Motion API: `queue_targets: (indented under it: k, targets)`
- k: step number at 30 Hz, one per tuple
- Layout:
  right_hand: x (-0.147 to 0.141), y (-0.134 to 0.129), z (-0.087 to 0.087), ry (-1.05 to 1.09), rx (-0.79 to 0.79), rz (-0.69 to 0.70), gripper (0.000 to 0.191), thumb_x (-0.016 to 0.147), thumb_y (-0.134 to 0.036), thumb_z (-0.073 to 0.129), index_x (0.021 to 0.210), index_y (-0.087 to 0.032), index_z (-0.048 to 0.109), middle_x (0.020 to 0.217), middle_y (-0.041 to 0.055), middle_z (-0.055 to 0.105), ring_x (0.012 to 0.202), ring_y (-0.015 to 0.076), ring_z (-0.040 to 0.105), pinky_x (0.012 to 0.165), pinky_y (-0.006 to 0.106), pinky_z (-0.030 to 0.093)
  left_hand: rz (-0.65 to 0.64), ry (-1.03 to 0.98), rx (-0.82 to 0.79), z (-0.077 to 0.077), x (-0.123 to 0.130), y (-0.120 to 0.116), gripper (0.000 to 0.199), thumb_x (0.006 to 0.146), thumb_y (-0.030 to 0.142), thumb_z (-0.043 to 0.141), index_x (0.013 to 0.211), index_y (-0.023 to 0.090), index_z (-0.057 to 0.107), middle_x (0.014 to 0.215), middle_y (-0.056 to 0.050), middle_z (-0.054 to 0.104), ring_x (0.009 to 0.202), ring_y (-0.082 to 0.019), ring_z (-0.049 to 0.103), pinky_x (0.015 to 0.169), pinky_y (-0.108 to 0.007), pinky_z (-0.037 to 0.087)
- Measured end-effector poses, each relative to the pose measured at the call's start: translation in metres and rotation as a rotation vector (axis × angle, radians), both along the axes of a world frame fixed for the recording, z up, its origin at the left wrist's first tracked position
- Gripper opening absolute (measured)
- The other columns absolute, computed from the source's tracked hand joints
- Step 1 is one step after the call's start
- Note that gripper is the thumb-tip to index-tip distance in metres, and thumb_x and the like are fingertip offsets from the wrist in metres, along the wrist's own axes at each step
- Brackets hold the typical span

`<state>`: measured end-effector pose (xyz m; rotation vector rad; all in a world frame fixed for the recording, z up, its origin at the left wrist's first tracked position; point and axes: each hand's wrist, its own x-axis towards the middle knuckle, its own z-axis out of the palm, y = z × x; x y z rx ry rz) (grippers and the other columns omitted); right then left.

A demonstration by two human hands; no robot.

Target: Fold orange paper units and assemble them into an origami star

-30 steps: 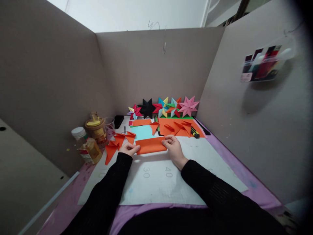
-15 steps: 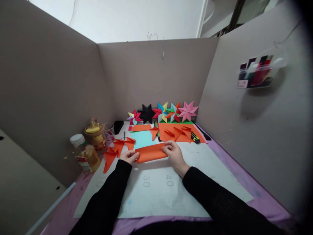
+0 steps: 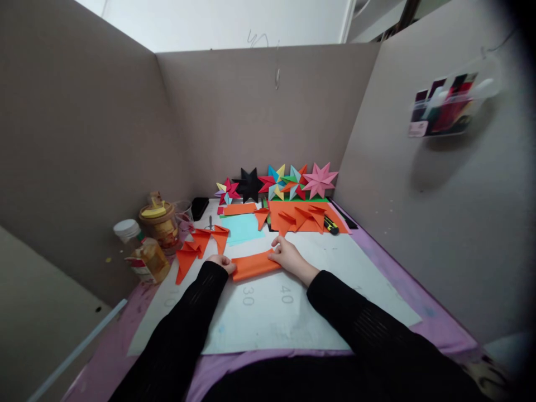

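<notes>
Rectangular orange paper strip is nearside of the light-blue paper sheets, ends pinched by left hand and right hand; best handled with even, light grip, long edges parallel, no twist.

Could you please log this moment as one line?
left hand: on left end of folded orange paper | right hand: on its right end | beyond: pink paper star
</notes>
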<state>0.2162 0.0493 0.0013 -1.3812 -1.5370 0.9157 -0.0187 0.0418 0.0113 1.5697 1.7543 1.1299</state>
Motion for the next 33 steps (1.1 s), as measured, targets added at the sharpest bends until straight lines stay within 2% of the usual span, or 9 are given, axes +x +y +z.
queue_targets:
  k: [7, 11, 13, 16, 18, 22, 25, 30, 33]
  targets:
    - [0.002, 0.002, 0.005, -0.358, 0.022, -0.001, 0.02, 0.061, -0.016, 0.064, 0.075, -0.022, 0.05, 0.058, -0.0044, 0.05, 0.053, 0.0126, 0.044, 0.051, 0.023, 0.027, -0.054, 0.13, 0.075, -0.003, 0.002, 0.003, 0.026, 0.041, 0.015, 0.069, 0.03, 0.022, 0.047, 0.034, 0.006, 0.032, 0.036, -0.009, 0.029, 0.041, -0.023, 0.021]
    - [0.004, 0.001, 0.005, -0.476, 0.081, 0.009, 0.018, 0.062, -0.016, 0.065, 0.072, -0.021, 0.052, 0.067, -0.0021, 0.051, 0.059, 0.0128, 0.045, 0.053, 0.023, 0.028, -0.098, 0.155, 0.051, -0.004, -0.001, 0.006, 0.02, 0.043, 0.017, 0.067, 0.037, 0.022, 0.05, 0.037, 0.006, 0.037, 0.039, -0.01, 0.032, 0.043, -0.023, 0.023]
    - [0.004, 0.001, 0.005, -0.499, 0.112, 0.034, 0.015, 0.063, -0.015, 0.065, 0.07, -0.021, 0.053, 0.072, -0.0007, 0.052, 0.063, 0.0134, 0.047, 0.056, 0.024, 0.031, -0.168, 0.184, 0.08, -0.006, -0.001, 0.008, 0.012, 0.046, 0.013, 0.063, 0.046, 0.023, 0.057, 0.043, 0.006, 0.043, 0.042, -0.01, 0.036, 0.046, -0.022, 0.027]
    - [0.003, 0.0, 0.006, -0.504, 0.123, 0.077, 0.009, 0.066, -0.012, 0.06, 0.069, -0.02, 0.056, 0.074, 0.0004, 0.053, 0.068, 0.0144, 0.049, 0.062, 0.024, 0.035, -0.327, 0.258, 0.14, -0.012, -0.001, 0.011, 0.022, 0.049, 0.008, 0.057, 0.059, 0.024, 0.067, 0.055, 0.004, 0.049, 0.047, -0.01, 0.041, 0.05, -0.023, 0.032]
    - [0.002, -0.001, 0.005, -0.498, 0.13, 0.085, 0.011, 0.067, -0.011, 0.058, 0.073, -0.02, 0.057, 0.077, 0.0015, 0.054, 0.072, 0.0155, 0.052, 0.066, 0.026, 0.038, -0.367, 0.301, 0.153, -0.016, -0.003, 0.013, 0.022, 0.052, 0.009, 0.057, 0.062, 0.024, 0.069, 0.058, 0.002, 0.049, 0.048, -0.011, 0.043, 0.052, -0.023, 0.034]
    - [-0.001, -0.002, 0.004, -0.41, 0.13, 0.028, 0.033, 0.066, -0.015, 0.061, 0.098, -0.019, 0.056, 0.099, 0.0065, 0.053, 0.089, 0.0188, 0.054, 0.079, 0.029, 0.041, -0.288, 0.302, 0.126, -0.022, -0.01, 0.015, 0.017, 0.054, 0.017, 0.062, 0.069, 0.024, 0.066, 0.059, 0.002, 0.054, 0.05, -0.013, 0.046, 0.052, -0.024, 0.034]
    - [-0.001, -0.002, 0.006, -0.303, 0.048, -0.018, 0.048, 0.065, -0.024, 0.065, 0.11, -0.019, 0.05, 0.109, 0.0088, 0.049, 0.09, 0.0193, 0.055, 0.08, 0.031, 0.043, -0.289, 0.301, 0.045, -0.02, -0.012, 0.016, 0.018, 0.053, 0.019, 0.063, 0.071, 0.024, 0.063, 0.061, 0.003, 0.057, 0.05, -0.013, 0.047, 0.053, -0.024, 0.035]
    - [0.005, -0.003, 0.01, -0.05, -0.121, -0.094, 0.054, 0.065, -0.038, 0.068, 0.11, -0.02, 0.046, 0.101, 0.008, 0.051, 0.082, 0.02, 0.057, 0.068, 0.03, 0.047, -0.302, 0.413, -0.096, -0.011, -0.01, 0.018, 0.019, 0.055, 0.02, 0.062, 0.073, 0.022, 0.06, 0.065, 0.003, 0.058, 0.056, -0.013, 0.05, 0.056, -0.024, 0.037]
    - [0.005, -0.005, 0.012, 0.21, -0.272, -0.038, 0.059, 0.063, -0.033, 0.071, 0.112, -0.02, 0.04, 0.089, 0.004, 0.055, 0.07, 0.0173, 0.06, 0.06, 0.027, 0.048, -0.358, 0.499, -0.101, -0.009, -0.01, 0.015, 0.021, 0.06, 0.021, 0.059, 0.081, 0.021, 0.058, 0.069, 0.002, 0.058, 0.059, -0.013, 0.051, 0.058, -0.024, 0.038]
